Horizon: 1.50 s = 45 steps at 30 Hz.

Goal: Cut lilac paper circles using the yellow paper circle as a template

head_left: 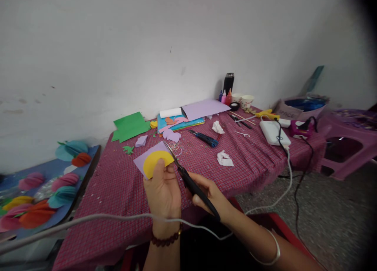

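My left hand (165,184) pinches a rounded yellow paper piece (154,161) laid over a sheet of lilac paper (140,162), thumb on top and fingers beneath. In my right hand (207,192) is a pair of scissors (188,180) with black handles. Their blades point up and left, at the right edge of the held papers; whether they bite into the paper is hard to see. Behind the papers lie lilac paper cutouts (172,135), a small lilac stack (141,141) and tiny paper scraps (176,147). A blue utility knife (204,138) rests farther right.
The table wears a red checked cloth (118,192). Green sheets (131,126) and a large lilac sheet (204,108) lie at the back. To the right are crumpled tissues (224,158), a white power bank (274,133) and a yellow glue gun (267,114). A white cable (118,216) crosses the foreground.
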Each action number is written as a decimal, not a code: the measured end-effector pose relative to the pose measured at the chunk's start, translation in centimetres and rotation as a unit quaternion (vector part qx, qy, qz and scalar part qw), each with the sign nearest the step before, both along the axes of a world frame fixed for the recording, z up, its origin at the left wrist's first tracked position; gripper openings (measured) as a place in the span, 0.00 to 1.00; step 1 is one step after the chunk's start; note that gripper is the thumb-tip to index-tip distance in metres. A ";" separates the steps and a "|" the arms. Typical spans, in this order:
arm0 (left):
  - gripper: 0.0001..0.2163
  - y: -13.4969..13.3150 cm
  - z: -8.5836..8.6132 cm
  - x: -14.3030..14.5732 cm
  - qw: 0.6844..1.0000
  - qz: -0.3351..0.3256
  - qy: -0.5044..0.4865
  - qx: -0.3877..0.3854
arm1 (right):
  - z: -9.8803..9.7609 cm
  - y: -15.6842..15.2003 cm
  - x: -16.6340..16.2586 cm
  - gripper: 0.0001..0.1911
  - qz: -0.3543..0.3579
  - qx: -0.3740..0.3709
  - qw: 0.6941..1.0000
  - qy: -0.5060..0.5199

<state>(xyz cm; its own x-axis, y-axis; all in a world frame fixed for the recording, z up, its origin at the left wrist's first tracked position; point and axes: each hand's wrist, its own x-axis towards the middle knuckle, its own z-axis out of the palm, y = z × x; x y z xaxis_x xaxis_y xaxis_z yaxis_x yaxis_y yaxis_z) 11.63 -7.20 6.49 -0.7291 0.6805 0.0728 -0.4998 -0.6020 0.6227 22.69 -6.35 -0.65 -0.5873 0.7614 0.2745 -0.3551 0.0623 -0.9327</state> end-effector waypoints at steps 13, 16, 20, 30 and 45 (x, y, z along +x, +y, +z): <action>0.09 0.1 0.4 0.3 1.000 0.016 -0.022 -0.001 | -0.1 -0.2 -0.2 0.28 -0.011 0.005 1.000 0.000; 0.09 0.1 0.4 0.3 1.000 0.010 -0.022 -0.003 | -0.1 -0.2 -0.3 0.30 -0.012 0.000 1.000 -0.002; 0.09 0.2 0.3 0.2 1.000 0.013 -0.027 -0.004 | -0.1 -0.2 -0.2 0.32 -0.014 -0.010 1.000 -0.012; 0.06 0.3 -0.1 -0.2 1.000 -0.009 0.018 -0.019 | 0.1 0.7 1.2 0.33 0.080 -0.034 0.995 0.043; 0.06 0.4 -0.9 0.2 0.999 -0.001 0.013 -0.041 | -0.3 0.7 0.8 0.33 0.031 -0.040 0.999 0.001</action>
